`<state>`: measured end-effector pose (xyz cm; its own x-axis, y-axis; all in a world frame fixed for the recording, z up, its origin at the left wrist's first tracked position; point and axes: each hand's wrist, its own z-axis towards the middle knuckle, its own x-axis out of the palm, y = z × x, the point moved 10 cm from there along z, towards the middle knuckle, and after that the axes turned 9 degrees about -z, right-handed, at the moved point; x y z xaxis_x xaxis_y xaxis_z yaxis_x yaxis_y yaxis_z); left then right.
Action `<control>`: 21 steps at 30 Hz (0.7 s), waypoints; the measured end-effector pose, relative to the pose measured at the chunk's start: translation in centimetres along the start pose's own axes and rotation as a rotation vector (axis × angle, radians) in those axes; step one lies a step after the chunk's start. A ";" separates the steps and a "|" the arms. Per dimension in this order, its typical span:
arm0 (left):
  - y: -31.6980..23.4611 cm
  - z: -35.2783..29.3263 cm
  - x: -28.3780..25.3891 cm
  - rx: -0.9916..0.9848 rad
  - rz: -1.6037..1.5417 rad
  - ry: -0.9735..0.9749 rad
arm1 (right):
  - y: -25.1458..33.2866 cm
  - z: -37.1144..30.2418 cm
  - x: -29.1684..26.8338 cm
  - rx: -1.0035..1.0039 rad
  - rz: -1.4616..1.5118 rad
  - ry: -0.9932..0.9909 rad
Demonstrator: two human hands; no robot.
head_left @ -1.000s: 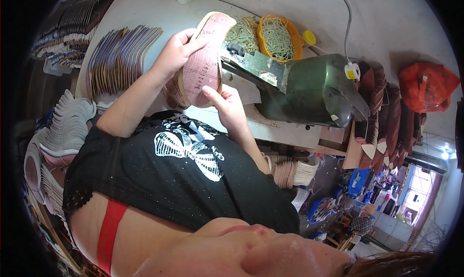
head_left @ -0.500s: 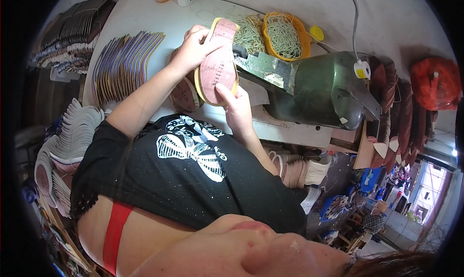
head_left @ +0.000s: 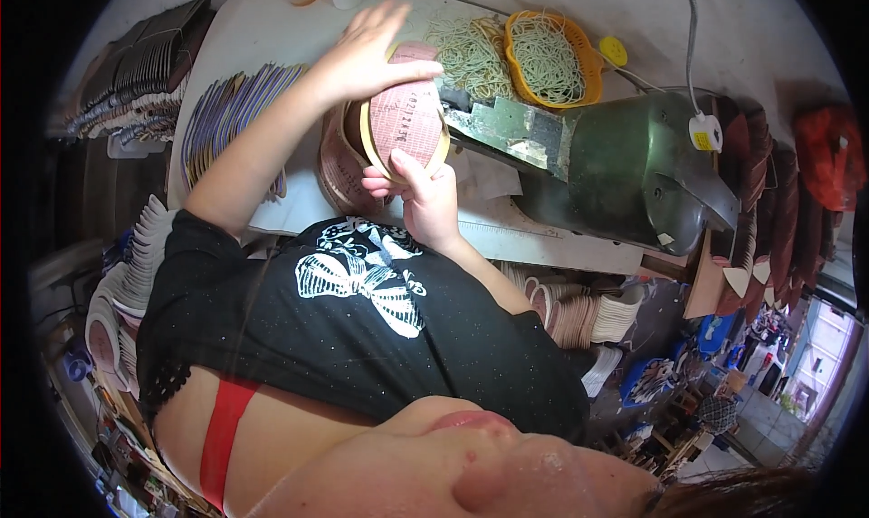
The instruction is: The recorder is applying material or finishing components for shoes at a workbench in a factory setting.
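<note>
A pinkish-brown shoe insole point(head_left: 405, 124) with a yellow rim and dark printed marks is held upright over the table in front of the sewing machine. My right hand point(head_left: 425, 192) grips its lower end, thumb on the face and fingers behind. At the upper end, my left hand point(head_left: 371, 57) has its fingers stretched out and apart, with the thumb lying across the insole. More insoles point(head_left: 346, 179) of the same colour stand close behind it, partly hidden by it and my left arm. The arm of the green machine point(head_left: 502, 133) ends just right of the held insole.
A row of purple- and yellow-edged insoles point(head_left: 226, 124) lies on the white table point(head_left: 258, 29) at left. Behind the machine are a heap of pale cord point(head_left: 471, 57) and a yellow basket point(head_left: 593, 70) of cord. More stacked soles point(head_left: 579, 314) sit below the table's edge.
My left hand has opened its fingers and slid its thumb over the insole's upper end. The insole now looks shorter, tilted, with the right hand still on its lower end.
</note>
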<state>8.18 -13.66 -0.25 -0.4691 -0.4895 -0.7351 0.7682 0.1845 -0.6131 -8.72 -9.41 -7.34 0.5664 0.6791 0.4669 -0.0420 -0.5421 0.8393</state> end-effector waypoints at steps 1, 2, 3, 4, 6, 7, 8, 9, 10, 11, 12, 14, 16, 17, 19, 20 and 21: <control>-0.3 1.2 -0.8 0.001 0.001 0.005 | 0.1 0.2 -0.1 -0.007 0.011 -0.008; -2.5 2.0 1.7 0.225 -0.105 0.338 | 0.3 0.4 -0.2 -0.015 0.021 -0.018; -4.4 0.9 3.6 0.435 -0.204 0.663 | 0.4 0.6 0.0 -0.010 0.026 -0.007; -4.4 0.7 4.2 0.463 -0.324 0.754 | 0.6 1.0 0.0 -0.022 0.027 -0.017; -3.8 1.5 5.5 0.400 -0.291 0.895 | 1.4 1.2 0.1 -0.048 0.020 -0.043; -3.5 1.0 6.5 0.341 -0.259 1.033 | 1.4 1.3 0.1 -0.055 0.024 -0.046; -3.1 0.8 6.2 0.206 -0.372 1.059 | 1.3 1.4 0.1 -0.068 0.025 -0.056; -3.1 0.8 6.0 0.210 -0.371 1.067 | 1.2 1.7 -0.2 -0.078 0.028 -0.071; -2.4 1.0 5.9 0.164 -0.320 1.046 | 1.4 1.9 -0.3 -0.103 0.040 -0.077; -1.8 1.3 5.7 0.117 -0.269 1.023 | 1.6 2.0 -0.3 -0.106 0.043 -0.083; -1.9 1.1 5.4 0.118 -0.267 1.026 | 2.1 2.1 -0.4 -0.116 0.070 -0.114; -1.9 1.1 4.6 0.054 -0.279 0.984 | 2.6 2.2 -0.6 -0.105 0.078 -0.147; -1.9 0.7 4.1 0.051 -0.275 0.962 | 2.6 2.4 -0.7 -0.089 0.092 -0.157; -1.7 0.6 3.8 0.045 -0.273 0.939 | 2.4 2.5 -0.7 -0.070 0.106 -0.165; -1.0 -0.4 3.7 0.021 -0.272 0.934 | 2.4 2.6 -0.6 -0.076 0.089 -0.146; -0.5 -1.0 3.5 -0.080 -0.354 0.912 | 2.7 2.5 -0.5 -0.097 0.095 -0.140; 0.0 -1.6 3.4 -0.181 -0.437 0.886 | 3.0 2.4 -0.3 -0.117 0.101 -0.132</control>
<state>5.93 -13.96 -3.20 -0.9058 0.2522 -0.3404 0.4081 0.3036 -0.8610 -7.01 -12.43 -5.69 0.6573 0.5488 0.5165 -0.1956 -0.5376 0.8202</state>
